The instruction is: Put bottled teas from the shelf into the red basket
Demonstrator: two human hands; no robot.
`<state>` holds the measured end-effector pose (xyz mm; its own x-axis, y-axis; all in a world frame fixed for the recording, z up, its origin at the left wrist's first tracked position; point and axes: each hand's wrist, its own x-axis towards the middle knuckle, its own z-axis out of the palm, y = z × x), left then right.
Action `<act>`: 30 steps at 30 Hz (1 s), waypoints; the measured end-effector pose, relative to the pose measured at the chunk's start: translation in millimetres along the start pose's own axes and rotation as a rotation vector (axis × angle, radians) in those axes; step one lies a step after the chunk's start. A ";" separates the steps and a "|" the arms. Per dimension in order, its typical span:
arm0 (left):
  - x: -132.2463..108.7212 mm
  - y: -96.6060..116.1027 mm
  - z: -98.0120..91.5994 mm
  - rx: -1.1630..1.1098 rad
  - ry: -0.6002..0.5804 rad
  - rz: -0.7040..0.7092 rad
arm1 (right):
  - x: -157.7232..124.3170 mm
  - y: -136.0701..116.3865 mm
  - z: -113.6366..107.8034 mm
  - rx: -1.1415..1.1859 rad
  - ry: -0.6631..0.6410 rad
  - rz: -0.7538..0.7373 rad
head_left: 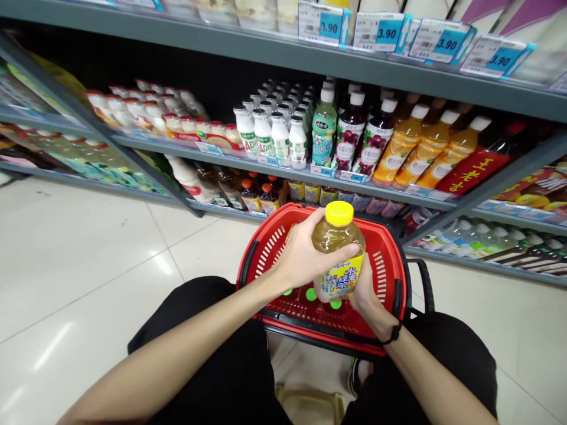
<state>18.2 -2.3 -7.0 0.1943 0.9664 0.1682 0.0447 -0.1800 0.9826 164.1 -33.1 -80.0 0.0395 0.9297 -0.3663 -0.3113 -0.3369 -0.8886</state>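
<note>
A clear bottle (339, 274) with a yellow cap, a yellow label and pale amber drink is held upright, slightly tilted, over the red shopping basket (310, 321). My left hand (305, 248) is closed around its upper left side, thumb across the front. On the lower right side, my right hand (365, 286) is wrapped round the same bottle, its fingers mostly hidden behind it. Below the bottle, green bottle caps (311, 294) show inside the basket. What lies behind my left hand in the basket is largely hidden.
A grey shelf unit (283, 168) stands right ahead, with small white bottles (261, 130), grape juice bottles (349, 136) and orange juice bottles (401, 144). Yellow-labelled bottles (311, 192) sit on the low shelf. The basket's black handle (425, 283) sticks out right. My knees flank the basket.
</note>
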 end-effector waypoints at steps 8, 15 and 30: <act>2.2 -11.1 10.0 -0.110 -0.069 0.062 | 0.3 -5.3 2.0 0.100 0.076 0.066; -5.9 -19.1 6.8 0.010 -0.051 0.241 | -9.6 -7.5 -6.4 0.092 0.160 -0.022; -5.5 -25.3 4.9 0.084 -0.040 0.268 | -9.5 1.8 -8.4 0.125 0.086 -0.031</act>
<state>20.9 -4.0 -33.1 0.2483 0.8744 0.4168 0.0670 -0.4447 0.8931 171.2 -43.8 -80.5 0.1308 0.9212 -0.3665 -0.4242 -0.2822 -0.8605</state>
